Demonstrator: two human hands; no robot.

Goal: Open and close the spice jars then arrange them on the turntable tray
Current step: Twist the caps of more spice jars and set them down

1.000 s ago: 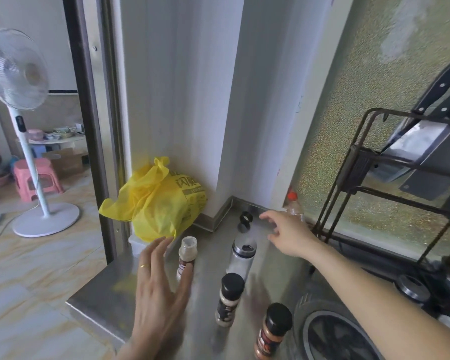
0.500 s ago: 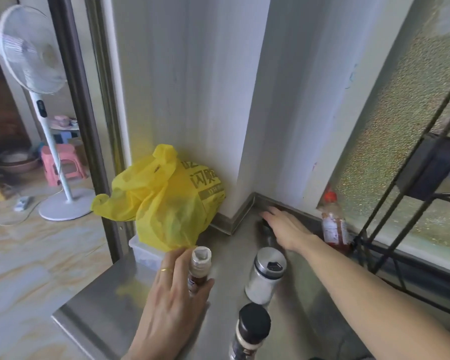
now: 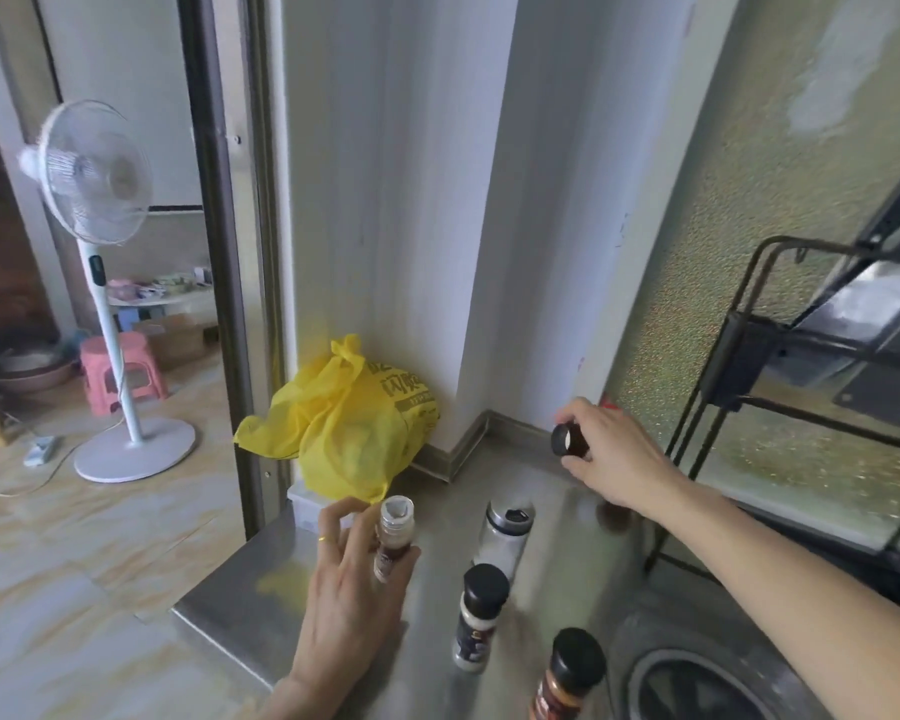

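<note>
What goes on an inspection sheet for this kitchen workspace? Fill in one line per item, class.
Surface: steel counter, bare metal at its left corner.
Job's things: uncapped brown spice jar; small black cap; two black-capped jars; clear silver-lidded shaker. Turntable tray: nothing seen.
Clutter: yellow plastic bag.
Hands: left hand grips the uncapped jar; right hand pinches the cap in its fingers.
Cables: white cord on the floor.
Surroundings: white pedestal fan, pink stool, black wire rack.
</note>
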